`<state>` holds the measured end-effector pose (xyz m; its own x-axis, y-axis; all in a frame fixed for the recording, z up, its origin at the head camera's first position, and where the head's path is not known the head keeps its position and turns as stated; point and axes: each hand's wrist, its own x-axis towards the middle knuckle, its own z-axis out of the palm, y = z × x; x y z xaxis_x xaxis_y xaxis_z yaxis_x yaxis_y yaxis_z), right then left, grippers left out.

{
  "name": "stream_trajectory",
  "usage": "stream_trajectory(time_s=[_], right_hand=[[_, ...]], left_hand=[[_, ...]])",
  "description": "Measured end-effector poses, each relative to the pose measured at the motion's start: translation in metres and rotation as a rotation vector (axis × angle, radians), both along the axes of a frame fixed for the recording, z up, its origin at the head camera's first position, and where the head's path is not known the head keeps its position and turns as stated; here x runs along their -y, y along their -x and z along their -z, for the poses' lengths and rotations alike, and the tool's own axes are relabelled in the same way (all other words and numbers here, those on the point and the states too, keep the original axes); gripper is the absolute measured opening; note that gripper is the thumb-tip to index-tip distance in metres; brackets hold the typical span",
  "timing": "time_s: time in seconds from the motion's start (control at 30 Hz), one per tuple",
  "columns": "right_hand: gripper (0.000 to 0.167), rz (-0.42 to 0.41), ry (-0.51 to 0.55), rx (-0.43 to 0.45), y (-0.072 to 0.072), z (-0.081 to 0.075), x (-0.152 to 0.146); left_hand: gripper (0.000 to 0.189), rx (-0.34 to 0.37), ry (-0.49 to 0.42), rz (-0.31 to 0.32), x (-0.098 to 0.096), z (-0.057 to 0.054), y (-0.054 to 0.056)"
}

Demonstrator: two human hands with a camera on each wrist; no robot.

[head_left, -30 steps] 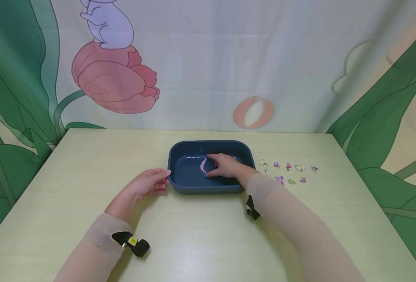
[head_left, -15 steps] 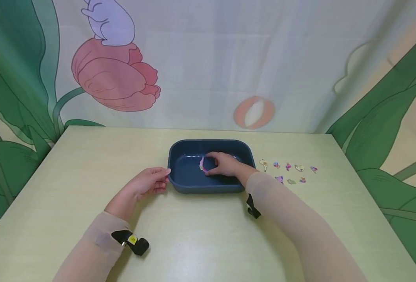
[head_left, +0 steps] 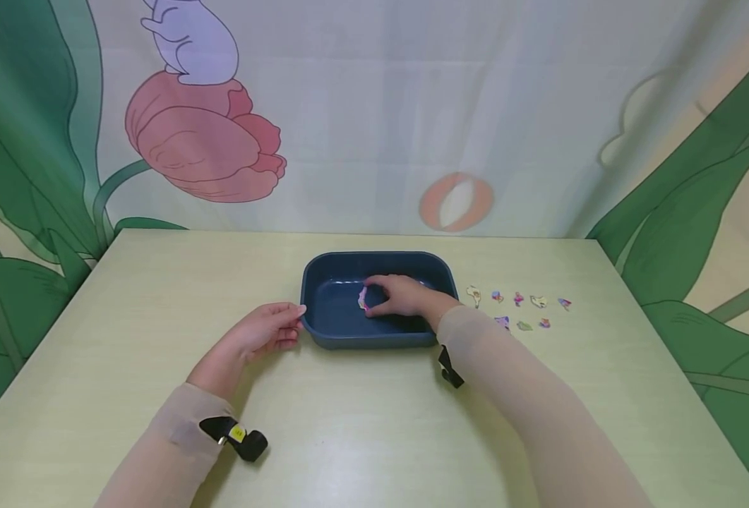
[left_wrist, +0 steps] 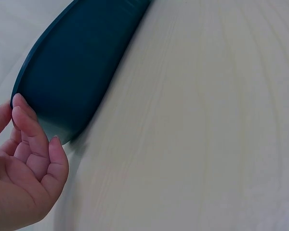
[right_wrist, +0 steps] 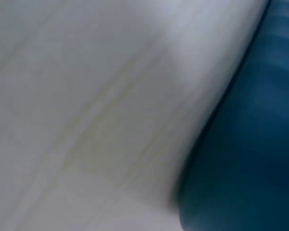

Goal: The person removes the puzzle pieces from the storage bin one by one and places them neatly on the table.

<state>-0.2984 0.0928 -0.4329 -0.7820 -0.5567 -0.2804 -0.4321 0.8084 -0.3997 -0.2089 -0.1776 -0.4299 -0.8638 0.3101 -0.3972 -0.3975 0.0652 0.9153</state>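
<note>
A dark blue rectangular plastic tub [head_left: 380, 341] stands in the middle of the table. At its left end my left hand [head_left: 266, 329] pinches the rim between thumb and fingers; the left wrist view shows the same grip on the tub's wall [left_wrist: 72, 62]. My right hand [head_left: 402, 296] reaches inside the tub. Its thumb and forefinger are curved about a small pink-and-white sticker-like cut-out [head_left: 362, 298], holding it at both ends near the tub's floor. Only the outer wall of the tub [right_wrist: 250, 144] and tabletop appear in the right wrist view, without the hand.
Several small colourful cut-outs lie in two rows right of the tub, among them a purple one [head_left: 502, 322], a green one [head_left: 524, 326] and a whitish one [head_left: 538, 302]. The pale wooden table [head_left: 349, 423] ends at a printed curtain [head_left: 349, 141].
My right hand has shifted very slightly left inside the tub, with the pink cut-out moving along. My left hand keeps its grip on the rim.
</note>
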Motion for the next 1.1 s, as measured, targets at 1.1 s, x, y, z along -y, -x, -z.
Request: stream_trajectory(time_s=[1.1], right_hand=[[0.065,0.136,0.438,0.038,-0.041,-0.05,-0.07]], left_hand=[[0.02,-0.052,-0.001,0.04,0.001,-0.002,0.003]])
